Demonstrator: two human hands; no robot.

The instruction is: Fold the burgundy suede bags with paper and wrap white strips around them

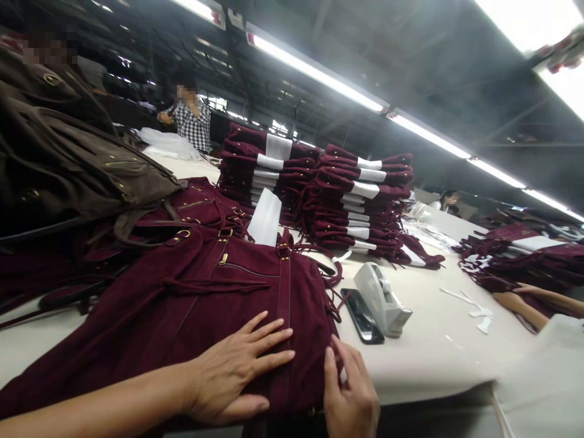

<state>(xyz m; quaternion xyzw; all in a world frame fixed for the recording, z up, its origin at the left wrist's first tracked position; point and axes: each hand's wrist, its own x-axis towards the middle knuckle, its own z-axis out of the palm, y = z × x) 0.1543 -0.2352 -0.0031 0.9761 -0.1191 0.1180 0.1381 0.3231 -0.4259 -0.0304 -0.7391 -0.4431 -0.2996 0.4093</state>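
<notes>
A maroon bag (237, 304) with a zip pocket, straps and brass fittings lies in front of me on the white table. My left hand (237, 368) rests flat on it, fingers spread. At the bag's right edge, my right hand (351, 389) is closed, thumb and fingers pinching the edge of the bag, with a small whitish bit between them. White paper (266, 218) sticks up from the bag's top.
A grey tape dispenser (383, 301) and a phone (364, 316) lie right of the bag. Behind rise stacks of maroon bags (356, 201) with white bands. Brown bags (77, 158) are piled left. Another person's arms (524, 307) reach in at right; a person in checks (192, 125) stands farther back.
</notes>
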